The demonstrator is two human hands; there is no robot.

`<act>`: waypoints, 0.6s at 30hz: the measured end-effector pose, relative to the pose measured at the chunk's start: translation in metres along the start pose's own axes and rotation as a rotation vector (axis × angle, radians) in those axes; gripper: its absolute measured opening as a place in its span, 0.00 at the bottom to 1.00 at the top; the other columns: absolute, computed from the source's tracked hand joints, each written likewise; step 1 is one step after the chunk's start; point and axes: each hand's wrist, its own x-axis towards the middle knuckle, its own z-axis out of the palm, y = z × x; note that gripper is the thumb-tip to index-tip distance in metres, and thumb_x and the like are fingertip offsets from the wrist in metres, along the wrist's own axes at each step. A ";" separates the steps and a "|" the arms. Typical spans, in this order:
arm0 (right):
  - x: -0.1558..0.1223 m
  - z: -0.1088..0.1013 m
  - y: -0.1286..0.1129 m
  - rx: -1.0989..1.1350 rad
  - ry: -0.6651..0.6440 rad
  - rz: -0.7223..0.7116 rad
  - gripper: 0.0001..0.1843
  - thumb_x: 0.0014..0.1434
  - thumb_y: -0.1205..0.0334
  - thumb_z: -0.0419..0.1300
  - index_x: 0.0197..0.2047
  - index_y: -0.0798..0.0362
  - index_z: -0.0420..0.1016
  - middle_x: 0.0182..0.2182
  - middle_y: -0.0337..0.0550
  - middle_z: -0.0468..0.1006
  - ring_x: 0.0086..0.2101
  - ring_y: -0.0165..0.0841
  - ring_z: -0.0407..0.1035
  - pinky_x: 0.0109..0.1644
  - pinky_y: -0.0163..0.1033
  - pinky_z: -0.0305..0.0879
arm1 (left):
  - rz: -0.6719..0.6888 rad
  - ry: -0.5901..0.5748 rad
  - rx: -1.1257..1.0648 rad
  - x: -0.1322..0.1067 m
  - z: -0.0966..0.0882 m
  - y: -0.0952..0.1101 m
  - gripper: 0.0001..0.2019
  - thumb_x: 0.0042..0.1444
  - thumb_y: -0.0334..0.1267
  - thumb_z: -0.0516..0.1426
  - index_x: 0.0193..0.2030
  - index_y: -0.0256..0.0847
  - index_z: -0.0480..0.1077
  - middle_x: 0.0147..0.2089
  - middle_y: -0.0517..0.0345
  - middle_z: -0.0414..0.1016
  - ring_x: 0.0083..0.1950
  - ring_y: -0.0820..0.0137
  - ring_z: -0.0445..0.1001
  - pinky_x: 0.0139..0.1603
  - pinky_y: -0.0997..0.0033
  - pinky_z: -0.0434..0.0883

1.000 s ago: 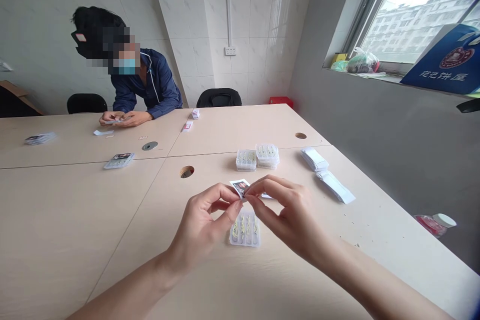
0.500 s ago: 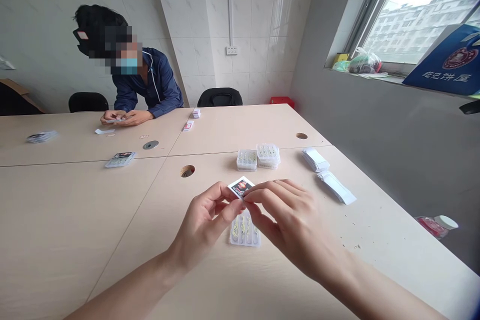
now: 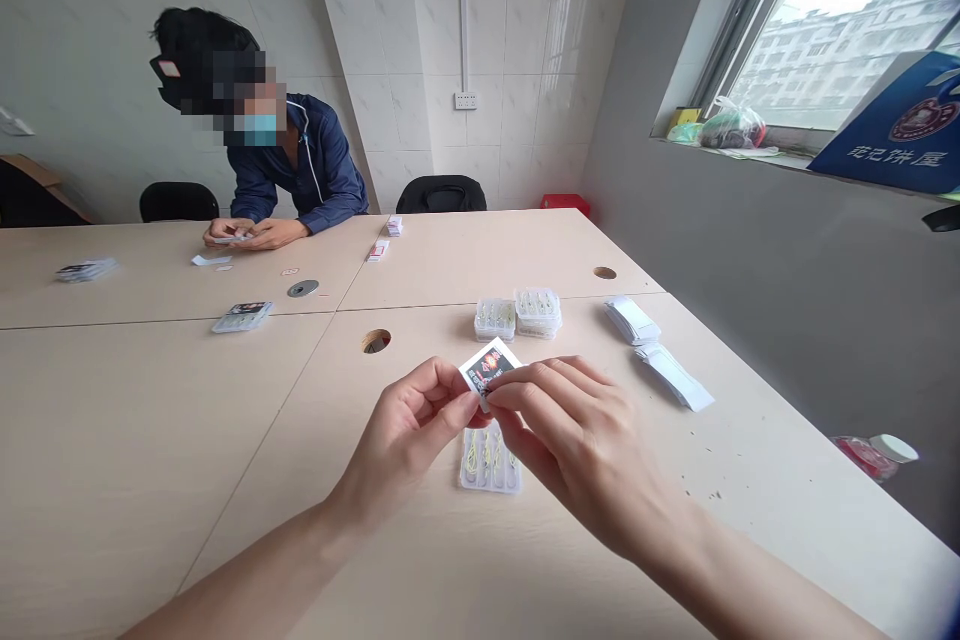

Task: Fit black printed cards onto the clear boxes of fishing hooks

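Small black-and-white printed paper card (image 3: pixel 487 370) looks light and floppy, best held by its edges; left hand (image 3: pixel 401 440) and right hand (image 3: pixel 577 445) both pinch it closed, just far of clear plastic tray (image 3: pixel 489 460).

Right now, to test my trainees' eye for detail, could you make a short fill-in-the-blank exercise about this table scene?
The left hand and the right hand pinch a small white printed card between their ____.
The face mask of the seated person in a dark blue jacket is ____.
To the right of the hands lie ____ stacks of white paper slips.
A blue printed bag stands by the ____.

Missing words: fingertips; light blue; two; window.
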 end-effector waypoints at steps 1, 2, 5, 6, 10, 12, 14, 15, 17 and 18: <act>0.000 0.000 0.000 0.002 0.008 0.006 0.08 0.64 0.73 0.54 0.38 0.55 0.73 0.33 0.44 0.79 0.31 0.33 0.71 0.40 0.42 0.65 | -0.002 0.004 -0.001 0.000 0.000 0.000 0.09 0.60 0.44 0.58 0.36 0.41 0.69 0.35 0.60 0.72 0.41 0.68 0.73 0.52 0.61 0.71; -0.001 0.001 0.000 0.005 0.018 0.014 0.08 0.64 0.73 0.54 0.37 0.55 0.73 0.33 0.43 0.79 0.31 0.33 0.71 0.39 0.42 0.65 | -0.005 0.009 0.004 0.000 0.000 0.001 0.09 0.60 0.44 0.58 0.36 0.41 0.69 0.35 0.60 0.73 0.41 0.68 0.74 0.52 0.61 0.71; -0.002 0.003 0.000 0.018 0.042 0.034 0.07 0.62 0.73 0.55 0.37 0.54 0.73 0.33 0.43 0.79 0.32 0.33 0.71 0.39 0.41 0.65 | -0.014 0.026 0.043 -0.001 0.000 0.002 0.09 0.60 0.44 0.58 0.36 0.41 0.70 0.36 0.60 0.73 0.42 0.68 0.74 0.51 0.64 0.71; -0.002 0.003 0.000 0.017 0.052 0.037 0.06 0.62 0.72 0.56 0.37 0.54 0.73 0.33 0.43 0.80 0.32 0.34 0.72 0.39 0.41 0.65 | -0.015 0.028 0.058 -0.001 -0.001 0.002 0.09 0.60 0.44 0.58 0.36 0.41 0.70 0.36 0.60 0.73 0.42 0.69 0.74 0.51 0.65 0.71; -0.002 0.004 0.001 0.002 0.082 0.029 0.04 0.62 0.70 0.58 0.40 0.55 0.73 0.35 0.45 0.80 0.35 0.36 0.73 0.41 0.43 0.66 | -0.012 0.028 0.101 -0.003 -0.002 0.002 0.09 0.60 0.45 0.58 0.36 0.42 0.70 0.35 0.61 0.74 0.42 0.69 0.75 0.49 0.68 0.70; -0.003 0.004 0.002 0.009 0.074 0.020 0.05 0.61 0.72 0.58 0.40 0.56 0.73 0.35 0.45 0.80 0.34 0.35 0.73 0.42 0.43 0.66 | -0.019 0.027 0.113 -0.004 -0.001 0.003 0.09 0.60 0.45 0.58 0.37 0.42 0.70 0.36 0.62 0.73 0.43 0.69 0.75 0.49 0.67 0.70; -0.004 0.005 0.003 0.020 0.071 0.018 0.05 0.61 0.73 0.57 0.39 0.56 0.73 0.34 0.44 0.80 0.33 0.34 0.73 0.42 0.43 0.66 | -0.022 0.024 0.121 -0.005 0.000 0.004 0.09 0.60 0.45 0.58 0.37 0.43 0.70 0.37 0.62 0.72 0.43 0.69 0.75 0.50 0.66 0.70; -0.004 0.005 0.003 0.021 0.072 0.020 0.06 0.62 0.73 0.57 0.38 0.55 0.73 0.33 0.43 0.80 0.33 0.33 0.73 0.42 0.42 0.66 | -0.020 0.021 0.123 -0.004 0.000 0.005 0.09 0.60 0.45 0.58 0.37 0.43 0.70 0.38 0.62 0.72 0.43 0.69 0.74 0.50 0.66 0.70; -0.003 0.005 0.003 0.015 0.075 0.022 0.06 0.62 0.73 0.57 0.38 0.55 0.73 0.32 0.43 0.80 0.32 0.33 0.73 0.41 0.42 0.66 | -0.003 0.017 0.124 -0.004 0.002 0.006 0.08 0.60 0.44 0.58 0.37 0.42 0.69 0.38 0.62 0.71 0.43 0.70 0.73 0.51 0.66 0.70; -0.003 0.005 0.003 0.010 0.075 0.024 0.06 0.63 0.73 0.56 0.37 0.55 0.73 0.32 0.43 0.80 0.31 0.33 0.73 0.41 0.42 0.66 | 0.009 0.013 0.122 -0.003 0.003 0.007 0.08 0.60 0.44 0.58 0.36 0.42 0.69 0.38 0.62 0.71 0.42 0.71 0.72 0.51 0.66 0.70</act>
